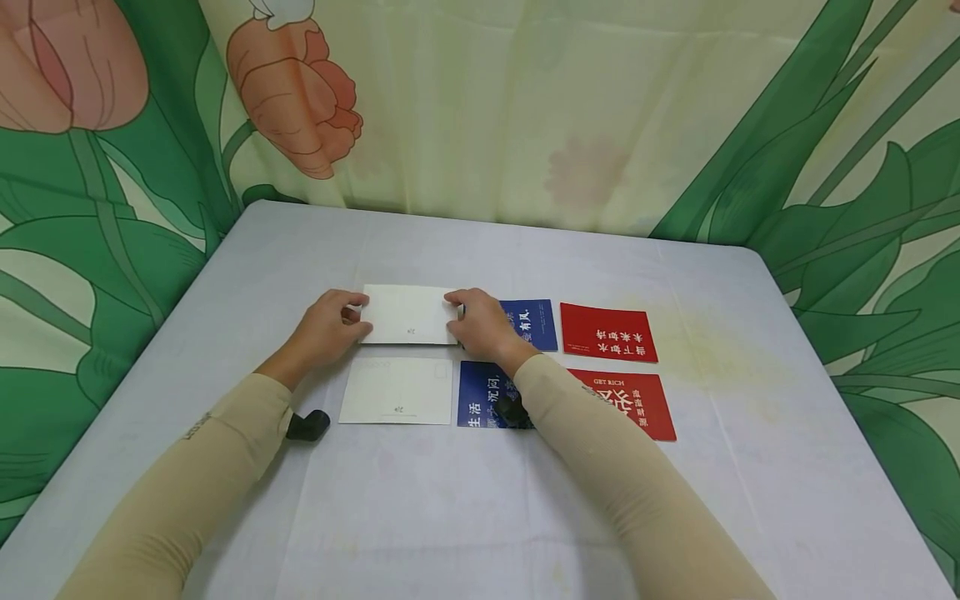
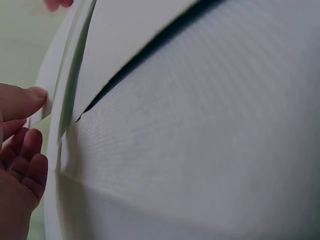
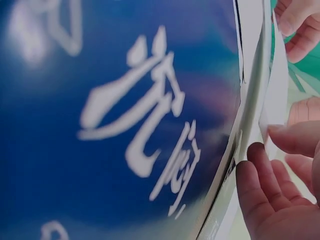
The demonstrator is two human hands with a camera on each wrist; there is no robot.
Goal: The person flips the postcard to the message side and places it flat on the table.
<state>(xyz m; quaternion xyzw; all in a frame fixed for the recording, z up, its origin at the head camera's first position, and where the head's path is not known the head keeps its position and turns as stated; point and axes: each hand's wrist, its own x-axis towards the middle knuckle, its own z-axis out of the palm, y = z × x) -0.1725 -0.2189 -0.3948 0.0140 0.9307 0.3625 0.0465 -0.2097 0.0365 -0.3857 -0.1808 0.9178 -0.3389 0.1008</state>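
Observation:
Both hands hold a white postcard with small print at its lower middle, in the back row of cards. My left hand pinches its left edge between thumb and fingers. At the opposite edge, my right hand pinches it the same way and partly hides a blue card with white writing. In both wrist views the postcard stands off the tabletop at the fingertips. Right in front of it lies a second white postcard, flat on the cloth.
In the front row, another blue card lies partly under my right forearm. Two red cards lie to the right, one behind and one in front, the latter partly covered by the sleeve. A white cloth covers the table; a flower-printed curtain hangs behind.

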